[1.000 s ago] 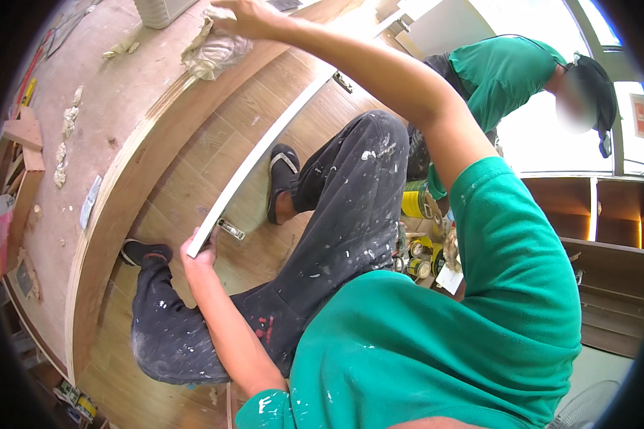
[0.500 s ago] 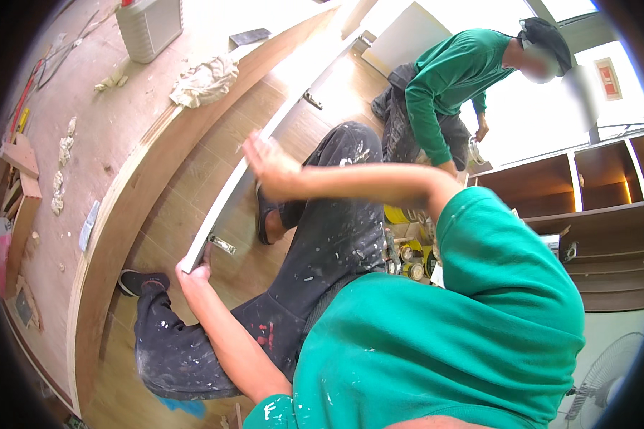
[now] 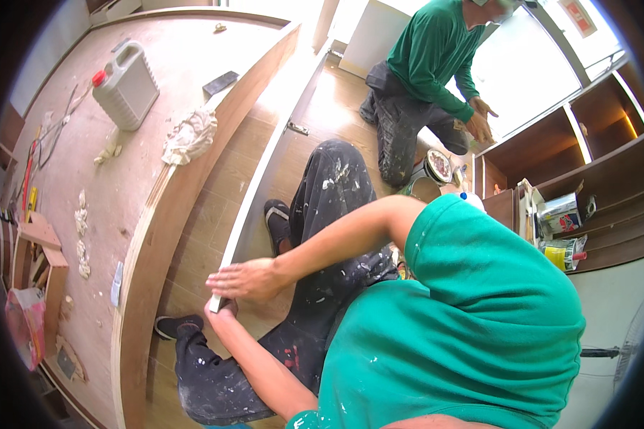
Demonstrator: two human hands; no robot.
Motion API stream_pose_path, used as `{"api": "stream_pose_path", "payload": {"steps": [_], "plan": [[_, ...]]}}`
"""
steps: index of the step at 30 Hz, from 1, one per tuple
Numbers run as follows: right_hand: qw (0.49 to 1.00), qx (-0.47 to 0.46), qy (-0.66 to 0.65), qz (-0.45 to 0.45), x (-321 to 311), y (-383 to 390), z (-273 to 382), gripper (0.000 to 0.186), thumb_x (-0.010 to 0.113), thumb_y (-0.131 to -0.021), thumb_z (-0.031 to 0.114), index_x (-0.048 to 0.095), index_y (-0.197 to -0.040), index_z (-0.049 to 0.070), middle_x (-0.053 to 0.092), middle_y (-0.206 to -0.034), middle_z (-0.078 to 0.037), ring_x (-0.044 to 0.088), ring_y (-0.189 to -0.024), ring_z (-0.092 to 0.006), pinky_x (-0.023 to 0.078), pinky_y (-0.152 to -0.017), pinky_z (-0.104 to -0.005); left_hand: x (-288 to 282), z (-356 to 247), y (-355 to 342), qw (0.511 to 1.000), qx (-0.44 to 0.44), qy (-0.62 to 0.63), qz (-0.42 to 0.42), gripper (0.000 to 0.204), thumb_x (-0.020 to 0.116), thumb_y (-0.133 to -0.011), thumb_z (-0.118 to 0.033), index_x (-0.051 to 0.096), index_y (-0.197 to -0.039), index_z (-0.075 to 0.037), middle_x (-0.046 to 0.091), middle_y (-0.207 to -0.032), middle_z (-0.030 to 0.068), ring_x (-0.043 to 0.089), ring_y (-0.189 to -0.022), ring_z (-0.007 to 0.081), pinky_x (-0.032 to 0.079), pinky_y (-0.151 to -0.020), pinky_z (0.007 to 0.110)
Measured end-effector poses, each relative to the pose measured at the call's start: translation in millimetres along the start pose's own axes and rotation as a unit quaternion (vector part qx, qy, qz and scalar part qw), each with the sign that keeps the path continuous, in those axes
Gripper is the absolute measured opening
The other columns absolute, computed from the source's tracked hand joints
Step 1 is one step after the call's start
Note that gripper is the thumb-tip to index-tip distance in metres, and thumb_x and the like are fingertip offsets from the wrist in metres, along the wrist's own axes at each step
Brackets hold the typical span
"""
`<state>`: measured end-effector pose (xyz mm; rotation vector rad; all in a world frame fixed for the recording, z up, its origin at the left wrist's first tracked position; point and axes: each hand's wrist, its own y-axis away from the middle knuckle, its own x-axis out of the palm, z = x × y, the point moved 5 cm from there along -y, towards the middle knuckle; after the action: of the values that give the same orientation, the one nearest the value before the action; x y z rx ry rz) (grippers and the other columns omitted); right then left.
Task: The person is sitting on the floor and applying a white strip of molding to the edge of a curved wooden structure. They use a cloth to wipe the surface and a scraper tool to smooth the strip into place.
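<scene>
A translucent white plastic jerrycan (image 3: 127,84) with a red cap stands on the far part of the pale plywood tabletop (image 3: 71,164), its sides flat and ribbed near the handle. Beside it lies a crumpled, cream-coloured rag (image 3: 189,134) at the edge of the top, and a small dark rectangular block (image 3: 220,82) rests further along. Lumps of pale filler (image 3: 82,236) dot the wood nearer the left. On the right, dark brown shelves (image 3: 587,179) hold a white carton with a red and blue label (image 3: 559,213) and a yellow-green can (image 3: 562,255) lying on its side; an open round tin (image 3: 437,166) sits on the wood-plank floor below. A long, narrow white board (image 3: 265,164) runs from the near foreground away toward the far wall, smooth and flat, with a small metal hinge (image 3: 298,128) on it. Its near end is at the hands: the right hand (image 3: 247,279) lies flat over that end with fingers stretched, pressing on it rather than closed about it; the left hand (image 3: 222,311) comes from below just under the same end, mostly hidden, so its grip cannot be told. Another person in a green long-sleeved shirt (image 3: 436,53) crouches further off on the floor.
</scene>
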<state>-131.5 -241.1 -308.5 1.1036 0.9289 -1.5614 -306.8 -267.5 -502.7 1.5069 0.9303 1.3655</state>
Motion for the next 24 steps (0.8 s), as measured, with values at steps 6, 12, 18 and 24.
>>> {"api": "stream_pose_path", "payload": {"steps": [6,12,18,24], "plan": [[0.954,0.230,0.133,0.139,-66.3,87.5,-140.3,0.085,0.056,-0.092,0.017,0.017,-0.162,-0.011,0.017,-0.171,-0.031,0.022,-0.160,-0.0394,0.022,-0.130,-0.0467,5.4,-5.6,26.9,0.999,0.036,-0.032,0.004,0.044,0.035,-0.104,-0.009,0.056,-0.127,0.021,0.066,-0.127,0.0327,0.067,-0.115,0.0478,0.061,-0.100,0.058],[0.810,0.567,0.038,0.145,-149.3,211.3,-322.6,0.090,0.068,-0.090,0.040,0.035,-0.153,-0.015,0.041,-0.153,-0.042,0.050,-0.140,-0.0496,0.046,-0.114,-0.0500,15.0,5.9,28.2,0.997,0.047,-0.060,0.012,0.043,0.034,-0.104,-0.007,0.056,-0.128,0.021,0.066,-0.127,0.0332,0.067,-0.115,0.0470,0.059,-0.104,0.056],[0.553,0.698,-0.288,-0.353,-181.3,294.4,-386.7,0.082,0.073,-0.093,0.049,0.049,-0.152,-0.002,0.053,-0.153,-0.028,0.055,-0.139,-0.0404,0.048,-0.110,-0.0486,7.1,-2.4,31.8,0.993,0.023,-0.113,0.032,0.039,0.039,-0.099,-0.009,0.062,-0.118,0.017,0.071,-0.116,0.0287,0.071,-0.107,0.0434,0.058,-0.104,0.056],[0.385,0.735,-0.428,-0.359,-122.5,301.3,-415.3,0.100,0.065,-0.088,0.071,0.033,-0.165,0.018,0.025,-0.170,-0.027,0.033,-0.154,-0.0424,0.043,-0.113,-0.0612,17.5,8.6,48.1,0.967,-0.010,-0.251,0.050,0.040,0.047,-0.098,-0.022,0.065,-0.118,0.008,0.073,-0.113,0.0264,0.070,-0.109,0.0450,0.053,-0.107,0.060]]}}
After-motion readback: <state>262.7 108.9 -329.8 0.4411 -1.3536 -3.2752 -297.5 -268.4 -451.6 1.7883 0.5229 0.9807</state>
